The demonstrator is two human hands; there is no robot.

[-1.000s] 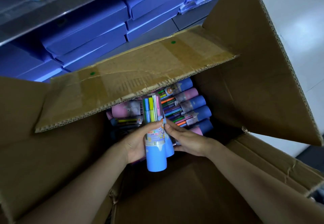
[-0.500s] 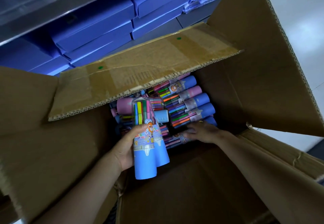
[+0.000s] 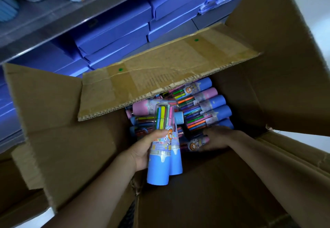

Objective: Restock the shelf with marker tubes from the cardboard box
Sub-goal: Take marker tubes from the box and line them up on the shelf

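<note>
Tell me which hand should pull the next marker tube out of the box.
Right. The right hand is down on a pink-capped tube in the cardboard box; the left hand already holds two blue tubes.

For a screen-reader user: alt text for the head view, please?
Left hand holds two blue-capped marker tubes above an open cardboard box; right hand reaches for a pink-capped tube inside. Blue boxes fill the shelf behind.

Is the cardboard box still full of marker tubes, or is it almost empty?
Neither: the cardboard box holds several marker tubes lying at its far end; the bare floor shows nearer.
</note>
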